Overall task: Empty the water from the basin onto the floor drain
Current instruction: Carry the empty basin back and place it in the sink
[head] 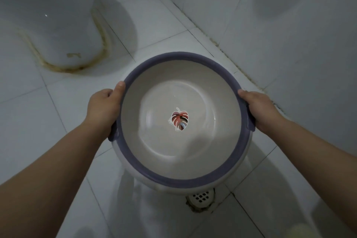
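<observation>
A round white basin with a purple rim [173,180] hangs above the tiled floor, held level between both hands. A leaf picture marks the middle of its bottom, and a thin layer of clear water seems to lie over it. My left hand [104,108] grips the rim's left side with the thumb over the edge. My right hand [259,111] grips the right side the same way. The white perforated floor drain [201,198] shows just below the basin's near edge, partly hidden by it.
A white toilet base [63,25] with stained sealant stands at the upper left. A tiled wall [299,44] runs along the right side. The white floor tiles [146,214] in front of the drain look wet and shiny.
</observation>
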`<move>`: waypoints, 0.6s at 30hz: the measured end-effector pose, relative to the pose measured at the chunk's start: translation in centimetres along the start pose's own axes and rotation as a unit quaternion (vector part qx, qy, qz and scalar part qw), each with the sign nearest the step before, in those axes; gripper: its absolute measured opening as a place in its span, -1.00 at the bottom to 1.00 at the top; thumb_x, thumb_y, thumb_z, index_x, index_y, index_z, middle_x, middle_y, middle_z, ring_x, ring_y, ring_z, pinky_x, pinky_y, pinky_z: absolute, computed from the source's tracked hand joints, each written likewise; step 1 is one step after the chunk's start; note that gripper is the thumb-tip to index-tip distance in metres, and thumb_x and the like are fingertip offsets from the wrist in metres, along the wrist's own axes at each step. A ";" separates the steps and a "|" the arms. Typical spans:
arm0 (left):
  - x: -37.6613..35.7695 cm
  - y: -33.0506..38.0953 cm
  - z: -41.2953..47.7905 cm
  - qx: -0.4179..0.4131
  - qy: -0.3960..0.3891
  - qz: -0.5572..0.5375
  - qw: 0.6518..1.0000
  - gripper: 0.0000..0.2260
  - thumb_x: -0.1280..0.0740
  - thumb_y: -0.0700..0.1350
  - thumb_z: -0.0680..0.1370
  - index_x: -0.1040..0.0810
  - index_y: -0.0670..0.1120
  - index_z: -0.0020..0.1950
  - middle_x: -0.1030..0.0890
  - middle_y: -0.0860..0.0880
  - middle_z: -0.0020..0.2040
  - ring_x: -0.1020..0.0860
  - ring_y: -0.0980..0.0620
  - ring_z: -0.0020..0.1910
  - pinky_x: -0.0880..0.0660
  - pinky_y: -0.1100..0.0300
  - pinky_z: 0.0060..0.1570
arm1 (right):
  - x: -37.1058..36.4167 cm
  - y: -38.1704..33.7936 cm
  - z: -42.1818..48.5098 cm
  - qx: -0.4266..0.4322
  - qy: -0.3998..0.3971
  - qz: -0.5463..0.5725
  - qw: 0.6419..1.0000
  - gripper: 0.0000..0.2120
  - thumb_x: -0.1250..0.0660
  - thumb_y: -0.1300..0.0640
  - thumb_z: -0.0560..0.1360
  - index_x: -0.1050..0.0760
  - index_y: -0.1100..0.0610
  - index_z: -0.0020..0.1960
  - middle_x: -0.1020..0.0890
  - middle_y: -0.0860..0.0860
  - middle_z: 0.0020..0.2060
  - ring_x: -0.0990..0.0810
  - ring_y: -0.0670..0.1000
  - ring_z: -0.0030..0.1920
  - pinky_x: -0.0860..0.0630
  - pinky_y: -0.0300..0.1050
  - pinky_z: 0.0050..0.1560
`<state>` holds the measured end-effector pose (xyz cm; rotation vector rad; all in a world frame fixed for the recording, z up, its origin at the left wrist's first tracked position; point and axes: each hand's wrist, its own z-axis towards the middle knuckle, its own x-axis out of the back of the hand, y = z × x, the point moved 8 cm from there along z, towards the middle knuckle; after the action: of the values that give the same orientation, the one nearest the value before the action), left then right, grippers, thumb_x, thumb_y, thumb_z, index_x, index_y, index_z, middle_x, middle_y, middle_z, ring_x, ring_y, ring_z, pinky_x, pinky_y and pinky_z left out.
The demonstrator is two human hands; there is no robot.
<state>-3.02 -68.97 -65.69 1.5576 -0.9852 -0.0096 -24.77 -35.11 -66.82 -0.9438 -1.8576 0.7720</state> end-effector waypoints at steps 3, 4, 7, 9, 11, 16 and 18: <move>2.8 2.5 -0.3 0.009 0.007 -0.010 1.000 -0.42 -0.17 0.26 0.50 -0.55 -0.29 -0.08 -0.52 -0.22 -0.27 -0.47 -0.11 -0.36 -0.38 0.13 -0.37 | 0.1 -3.2 -1.0 0.012 -0.002 -0.004 1.000 -0.65 -0.29 -0.09 0.41 -0.55 0.22 -0.14 -0.66 0.20 -0.15 -0.63 0.19 -0.12 -0.54 0.09 -0.01; 3.9 3.5 -0.5 0.014 0.009 -0.013 1.000 -0.42 -0.18 0.26 0.49 -0.55 -0.29 -0.07 -0.54 -0.22 -0.25 -0.49 -0.12 -0.34 -0.40 0.13 -0.35 | 0.2 -4.5 -1.5 0.016 -0.001 -0.003 1.000 -0.67 -0.30 -0.09 0.41 -0.55 0.20 -0.17 -0.66 0.19 -0.16 -0.63 0.18 -0.13 -0.54 0.09 -0.01; 7.9 7.4 -1.5 0.027 0.021 -0.020 0.999 -0.45 -0.20 0.26 0.48 -0.55 -0.27 -0.11 -0.57 -0.25 -0.19 -0.54 -0.14 -0.26 -0.48 0.03 -0.21 | 1.3 -9.5 -3.5 0.025 -0.002 -0.009 1.000 -0.70 -0.30 -0.09 0.41 -0.52 0.15 -0.27 -0.63 0.15 -0.26 -0.60 0.16 -0.20 -0.52 0.06 -0.08; 10.1 9.8 -2.3 0.031 0.025 -0.023 0.999 -0.50 -0.21 0.25 0.48 -0.54 -0.21 -0.20 -0.58 -0.23 -0.21 -0.56 -0.16 -0.23 -0.51 -0.02 -0.14 | 2.1 -12.4 -4.9 0.033 -0.006 -0.013 0.999 -0.70 -0.30 -0.11 0.40 -0.51 0.13 -0.30 -0.60 0.12 -0.32 -0.58 0.14 -0.25 -0.48 0.03 -0.13; 12.5 12.7 -3.2 0.032 0.029 -0.028 0.999 -0.48 -0.23 0.25 0.47 -0.53 -0.25 -0.22 -0.57 -0.24 -0.22 -0.56 -0.16 -0.22 -0.53 -0.06 -0.12 | 3.3 -15.8 -6.6 0.039 -0.010 -0.016 0.999 -0.69 -0.30 -0.10 0.41 -0.50 0.15 -0.30 -0.59 0.13 -0.33 -0.56 0.13 -0.28 -0.47 0.02 -0.15; 17.4 18.7 -5.5 0.030 0.027 -0.042 0.998 -0.47 -0.23 0.23 0.48 -0.52 -0.29 -0.18 -0.48 -0.21 -0.28 -0.46 -0.09 -0.30 -0.38 0.08 -0.26 | 6.3 -23.2 -10.5 0.060 -0.015 -0.034 0.997 -0.65 -0.30 -0.10 0.43 -0.43 0.16 -0.35 -0.51 0.11 -0.42 -0.49 0.09 -0.38 -0.40 -0.04 -0.26; 19.4 21.1 -6.6 0.035 0.020 -0.054 0.998 -0.51 -0.23 0.22 0.49 -0.51 -0.23 -0.21 -0.47 -0.20 -0.29 -0.45 -0.08 -0.32 -0.36 0.09 -0.27 | 7.7 -26.1 -12.3 0.059 -0.019 -0.039 0.997 -0.64 -0.30 -0.12 0.42 -0.41 0.13 -0.38 -0.49 0.07 -0.47 -0.48 0.05 -0.44 -0.39 -0.09 -0.31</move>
<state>0.79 -72.85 -36.84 1.6681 -0.8776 -0.0182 -23.83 -40.52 -37.44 -0.7830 -1.8474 0.8480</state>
